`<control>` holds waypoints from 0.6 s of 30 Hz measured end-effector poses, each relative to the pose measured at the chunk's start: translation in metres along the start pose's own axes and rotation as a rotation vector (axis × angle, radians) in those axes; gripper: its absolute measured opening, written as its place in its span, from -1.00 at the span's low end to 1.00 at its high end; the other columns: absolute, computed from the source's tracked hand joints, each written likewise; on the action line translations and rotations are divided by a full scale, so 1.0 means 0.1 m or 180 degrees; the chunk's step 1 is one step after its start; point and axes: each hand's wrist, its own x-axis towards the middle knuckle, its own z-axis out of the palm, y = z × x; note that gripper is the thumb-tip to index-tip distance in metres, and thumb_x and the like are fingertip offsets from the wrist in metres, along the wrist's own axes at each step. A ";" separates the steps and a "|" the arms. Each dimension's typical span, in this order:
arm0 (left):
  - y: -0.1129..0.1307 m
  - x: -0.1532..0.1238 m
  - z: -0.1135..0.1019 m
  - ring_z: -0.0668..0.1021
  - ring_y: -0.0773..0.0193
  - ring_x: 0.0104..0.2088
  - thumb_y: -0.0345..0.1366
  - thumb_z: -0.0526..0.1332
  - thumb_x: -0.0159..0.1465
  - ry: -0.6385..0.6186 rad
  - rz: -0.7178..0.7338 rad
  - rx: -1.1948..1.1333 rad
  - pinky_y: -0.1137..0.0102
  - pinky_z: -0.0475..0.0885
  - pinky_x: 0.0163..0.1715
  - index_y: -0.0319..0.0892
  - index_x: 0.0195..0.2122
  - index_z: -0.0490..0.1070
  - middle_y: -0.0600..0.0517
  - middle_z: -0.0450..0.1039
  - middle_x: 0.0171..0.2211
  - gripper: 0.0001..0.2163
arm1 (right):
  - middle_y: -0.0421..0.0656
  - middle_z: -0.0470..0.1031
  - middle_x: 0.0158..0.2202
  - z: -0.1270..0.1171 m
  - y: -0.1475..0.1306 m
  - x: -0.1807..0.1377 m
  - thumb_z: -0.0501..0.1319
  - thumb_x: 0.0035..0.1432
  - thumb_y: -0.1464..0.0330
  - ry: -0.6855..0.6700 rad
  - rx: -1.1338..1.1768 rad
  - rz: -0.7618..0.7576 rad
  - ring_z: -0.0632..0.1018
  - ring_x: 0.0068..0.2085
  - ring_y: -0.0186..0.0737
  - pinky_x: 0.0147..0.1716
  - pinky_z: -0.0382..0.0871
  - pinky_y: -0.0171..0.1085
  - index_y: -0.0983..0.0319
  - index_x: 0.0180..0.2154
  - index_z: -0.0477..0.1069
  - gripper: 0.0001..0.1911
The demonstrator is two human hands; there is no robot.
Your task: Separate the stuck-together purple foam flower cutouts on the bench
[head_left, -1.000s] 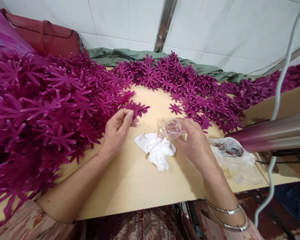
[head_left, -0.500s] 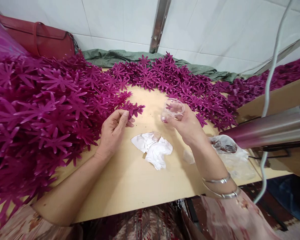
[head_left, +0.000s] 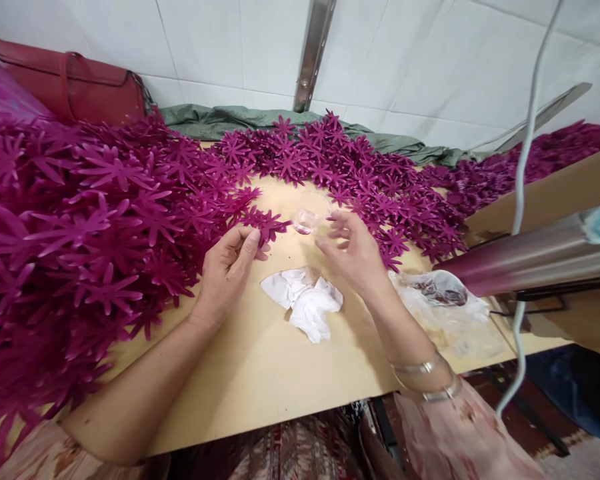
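Note:
Between the thumb and fingers of my left hand point(head_left: 229, 267) is a purple artificial flower point(head_left: 265, 225), possibly several layered together, its petals pointing right. My right hand point(head_left: 353, 250) is open, fingers apart and curved, just right of a clear plastic cup point(head_left: 307, 217). The cup is on the table beyond the gap between my hands; whether a fingertip still touches its rim I cannot tell. Crumpled white tissue point(head_left: 310, 300) lies on the table point(head_left: 270, 373) nearer to me.
A big heap of purple flowers point(head_left: 105, 220) covers the left, and more flowers point(head_left: 370, 180) curve along the back. On the right are a clear plastic bag point(head_left: 443, 300), a shiny metallic roll point(head_left: 535, 247) and a hanging white cable point(head_left: 525, 160). A red handbag point(head_left: 75, 80) stands back left.
My right hand has let go of the clear cup, which is now further left on the table. Its fingers have spread. My left hand has barely moved and still holds the flower.

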 end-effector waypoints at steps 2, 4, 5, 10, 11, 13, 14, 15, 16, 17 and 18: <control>0.02 -0.02 0.00 0.59 0.29 -0.34 -0.04 0.17 0.44 -0.0033 0.0027 0.0138 0.41 0.50 -0.22 -0.15 -0.23 0.46 0.04 0.53 -0.38 -0.72 | -0.09 0.50 -0.17 -0.23 -0.09 -0.24 0.30 0.18 0.30 -0.0090 -0.0489 -0.0298 0.52 -0.19 -0.14 -0.14 0.45 -0.10 0.18 -0.05 0.46 -0.71; 0.04 -0.04 0.02 0.59 0.27 -0.31 -0.08 0.16 0.45 -0.0131 0.0212 0.0514 0.39 0.49 -0.21 -0.14 -0.21 0.50 0.02 0.56 -0.34 -0.74 | -0.15 0.49 -0.31 -0.41 -0.15 -0.46 0.26 0.24 0.30 -0.0304 -0.0631 -0.0304 0.51 -0.27 -0.16 -0.21 0.42 -0.13 0.16 -0.21 0.49 -0.90; 0.04 -0.05 0.04 0.60 0.26 -0.29 -0.10 0.17 0.45 -0.0196 0.0379 0.0744 0.38 0.49 -0.20 -0.13 -0.19 0.52 0.01 0.58 -0.31 -0.76 | -0.15 0.51 -0.32 -0.47 -0.16 -0.55 0.26 0.25 0.29 -0.0372 -0.0608 -0.0230 0.51 -0.28 -0.16 -0.22 0.42 -0.14 0.16 -0.24 0.49 -0.91; 0.00 -0.09 0.16 0.65 0.22 -0.20 -0.19 0.23 0.43 -0.0682 0.1307 0.1413 0.35 0.51 -0.10 -0.10 -0.05 0.53 -0.01 0.66 -0.20 -0.83 | -0.12 0.53 -0.16 -0.43 -0.18 -0.70 0.31 0.25 0.15 -0.0459 0.0279 0.0169 0.55 -0.27 -0.19 -0.29 0.50 -0.19 0.12 0.06 0.43 -0.61; -0.02 -0.09 0.18 0.66 0.21 -0.17 -0.20 0.22 0.43 -0.0778 0.1412 0.1490 0.33 0.51 -0.07 -0.10 -0.04 0.53 -0.01 0.66 -0.18 -0.83 | -0.10 0.53 -0.07 -0.38 -0.19 -0.69 0.32 0.25 0.15 -0.0533 0.0506 0.0184 0.56 -0.25 -0.20 -0.29 0.52 -0.20 0.10 0.15 0.39 -0.53; -0.05 -0.10 0.20 0.67 0.20 -0.13 -0.20 0.21 0.44 -0.0889 0.1538 0.1631 0.31 0.50 -0.02 -0.09 -0.03 0.52 -0.02 0.67 -0.13 -0.83 | -0.10 0.54 0.02 -0.27 -0.21 -0.65 0.33 0.25 0.23 -0.0670 0.0695 0.0071 0.58 -0.21 -0.22 -0.24 0.55 -0.19 0.05 0.20 0.39 -0.51; -0.06 -0.10 0.20 0.67 0.20 -0.12 -0.19 0.21 0.44 -0.0916 0.1568 0.1676 0.31 0.51 -0.01 -0.08 -0.02 0.52 -0.01 0.67 -0.12 -0.82 | -0.11 0.56 0.01 -0.22 -0.22 -0.62 0.32 0.25 0.28 -0.0687 0.0654 -0.0025 0.59 -0.21 -0.21 -0.20 0.55 -0.17 0.05 0.15 0.45 -0.58; -0.06 -0.10 0.20 0.67 0.20 -0.11 -0.19 0.22 0.44 -0.0920 0.1565 0.1696 0.31 0.51 0.00 -0.07 0.00 0.51 -0.01 0.67 -0.11 -0.81 | -0.12 0.58 -0.03 -0.19 -0.21 -0.59 0.31 0.25 0.33 -0.0643 0.0564 -0.0122 0.59 -0.20 -0.21 -0.16 0.54 -0.15 0.06 0.07 0.51 -0.66; -0.07 -0.11 0.20 0.67 0.21 -0.10 -0.18 0.23 0.43 -0.0892 0.1541 0.1688 0.31 0.51 0.00 -0.06 0.02 0.50 -0.01 0.67 -0.10 -0.80 | -0.13 0.60 -0.07 -0.16 -0.20 -0.57 0.30 0.25 0.37 -0.0537 0.0460 -0.0200 0.59 -0.20 -0.20 -0.13 0.54 -0.13 0.07 0.00 0.56 -0.72; -0.06 -0.11 0.20 0.67 0.21 -0.10 -0.18 0.23 0.42 -0.0829 0.1505 0.1653 0.32 0.52 -0.02 -0.07 0.04 0.49 -0.01 0.66 -0.10 -0.78 | -0.13 0.60 -0.10 -0.14 -0.18 -0.55 0.30 0.25 0.39 -0.0418 0.0371 -0.0247 0.59 -0.19 -0.19 -0.12 0.54 -0.12 0.09 -0.05 0.59 -0.76; -0.06 -0.11 0.19 0.66 0.22 -0.11 -0.18 0.24 0.42 -0.0751 0.1464 0.1606 0.33 0.52 -0.04 -0.07 0.04 0.48 -0.01 0.66 -0.11 -0.78 | -0.12 0.60 -0.11 -0.13 -0.16 -0.53 0.29 0.24 0.40 -0.0333 0.0302 -0.0268 0.59 -0.18 -0.17 -0.11 0.54 -0.11 0.10 -0.08 0.60 -0.78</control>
